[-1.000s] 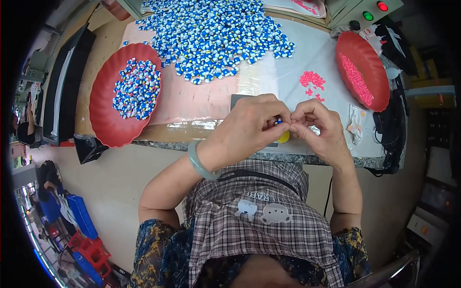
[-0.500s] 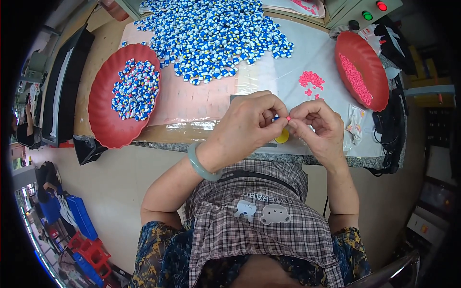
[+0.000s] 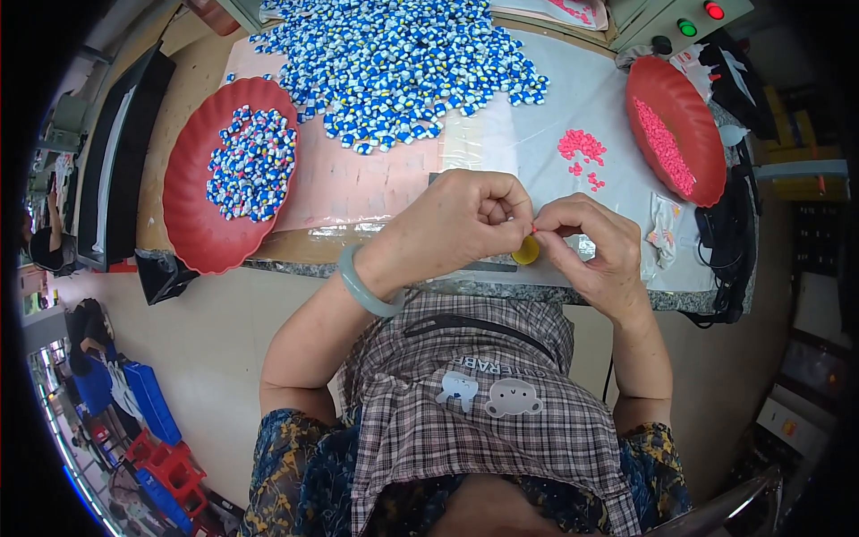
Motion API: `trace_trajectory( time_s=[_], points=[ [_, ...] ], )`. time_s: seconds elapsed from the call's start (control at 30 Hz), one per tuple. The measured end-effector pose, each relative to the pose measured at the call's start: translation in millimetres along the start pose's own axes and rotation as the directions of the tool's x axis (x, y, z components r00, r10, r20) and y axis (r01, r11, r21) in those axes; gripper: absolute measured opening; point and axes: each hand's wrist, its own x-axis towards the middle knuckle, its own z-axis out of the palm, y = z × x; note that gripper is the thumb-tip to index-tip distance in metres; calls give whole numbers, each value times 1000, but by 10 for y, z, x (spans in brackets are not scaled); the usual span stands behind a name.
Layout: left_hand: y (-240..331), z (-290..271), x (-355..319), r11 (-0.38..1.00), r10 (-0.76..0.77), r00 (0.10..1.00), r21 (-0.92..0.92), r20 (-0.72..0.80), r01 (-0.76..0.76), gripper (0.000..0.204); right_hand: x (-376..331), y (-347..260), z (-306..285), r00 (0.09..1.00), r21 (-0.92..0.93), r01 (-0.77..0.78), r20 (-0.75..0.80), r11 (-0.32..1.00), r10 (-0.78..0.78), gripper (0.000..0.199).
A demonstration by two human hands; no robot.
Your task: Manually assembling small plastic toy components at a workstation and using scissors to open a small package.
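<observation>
My left hand (image 3: 470,215), a pale green bangle (image 3: 365,288) at its wrist, is closed in a pinch over the front of the table. Its fingers now hide the small blue-and-white piece that showed between them a moment earlier. Thumb and forefinger of my right hand (image 3: 595,246) pinch a tiny pink piece (image 3: 534,229), right against the left fingertips. Just below the fingertips lies a round yellow thing (image 3: 526,251), partly covered. Loose pink pieces (image 3: 582,147) are scattered on the white sheet beyond my right hand.
A big heap of blue-and-white pieces (image 3: 394,72) covers the back. At left, a red scalloped bowl (image 3: 192,228) holds blue-and-white pieces with pink bits; another red bowl (image 3: 702,134) at right holds pink ones. A crumpled white packet (image 3: 663,231) and black cables (image 3: 729,242) lie at the right edge.
Both hands stay together with fingertips touching. The left fingers have turned slightly, covering the blue-and-white piece, and the pink piece sits a little lower.
</observation>
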Motion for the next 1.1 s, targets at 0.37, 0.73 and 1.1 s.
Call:
trace_trajectory(
  time_s=[0.37,0.73,1.1],
  points=[
    [6,-78,10,995,12,998,-95,66,-5,12,92,7,90,964,-133,216,-129,967,-233,25],
    [-131,208,75,969,246,967,5,-70,-246,19,-335,388,-144,999,246,39,-42,968,-29,16],
    [-130,105,-192,982,175,979,-54,-105,-181,18,-170,187,-4,980,4,170,99,985,-170,12]
  ],
)
